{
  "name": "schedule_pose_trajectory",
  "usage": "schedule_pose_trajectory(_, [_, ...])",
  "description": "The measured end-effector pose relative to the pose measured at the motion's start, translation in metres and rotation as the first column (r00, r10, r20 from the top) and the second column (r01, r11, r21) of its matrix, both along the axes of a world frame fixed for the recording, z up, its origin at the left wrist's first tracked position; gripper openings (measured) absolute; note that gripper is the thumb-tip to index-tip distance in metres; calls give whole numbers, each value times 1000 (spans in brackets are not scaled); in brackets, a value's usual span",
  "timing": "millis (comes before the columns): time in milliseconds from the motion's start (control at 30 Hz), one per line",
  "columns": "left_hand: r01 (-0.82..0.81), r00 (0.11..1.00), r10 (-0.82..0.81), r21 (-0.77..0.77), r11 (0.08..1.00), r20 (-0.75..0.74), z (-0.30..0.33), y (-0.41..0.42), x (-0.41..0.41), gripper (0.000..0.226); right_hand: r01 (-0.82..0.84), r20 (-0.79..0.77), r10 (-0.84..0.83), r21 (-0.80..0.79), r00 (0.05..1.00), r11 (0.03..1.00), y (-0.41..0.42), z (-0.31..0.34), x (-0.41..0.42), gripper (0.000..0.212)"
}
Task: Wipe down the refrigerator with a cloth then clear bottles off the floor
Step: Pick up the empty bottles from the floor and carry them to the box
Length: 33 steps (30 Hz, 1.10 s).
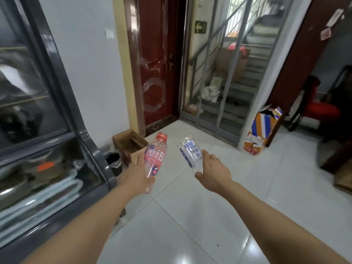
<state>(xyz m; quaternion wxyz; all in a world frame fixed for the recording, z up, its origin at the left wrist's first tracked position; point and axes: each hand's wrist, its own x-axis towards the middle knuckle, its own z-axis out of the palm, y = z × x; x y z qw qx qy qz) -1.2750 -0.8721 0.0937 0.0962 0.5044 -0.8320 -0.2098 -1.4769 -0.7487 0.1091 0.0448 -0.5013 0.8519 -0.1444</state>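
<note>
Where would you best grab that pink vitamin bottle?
Round its lower body, from the side, as the left hand does now. The pink vitamin bottle is slim, its red cap pointing up and away, so fingers wrap it easily there.

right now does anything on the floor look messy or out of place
Yes. By the grey door frame, a striped orange and blue cardboard box leans on a heap of flattened cartons. An open brown cardboard box sits against the white wall.

A clear plastic bottle with a pink label and red cap (155, 156) is held off the floor, tilted with its cap pointing away. Just to its right, a clear plastic bottle with a blue-and-white label (191, 153) is also held, tilted likewise. The dark grey glass-fronted refrigerator (62, 103) stands at left.
</note>
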Motion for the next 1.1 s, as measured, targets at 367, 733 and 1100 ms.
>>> schedule_pose_trajectory(367, [-102,992,105,-42,994,75,-11,-164,-183,81,-81,18,81,12,997,997,-180,-11,-195,58])
schedule_pose_trajectory(733, [-270,963,268,34,962,34,-23,-318,-287,84,-259,10,259,82,966,962,-370,-18,-332,62])
schedule_pose_trajectory(1100, [-385,922,387,95,918,3,-48,-540,-370,85,-401,-34,408,129,912,907,-615,-28,-405,66])
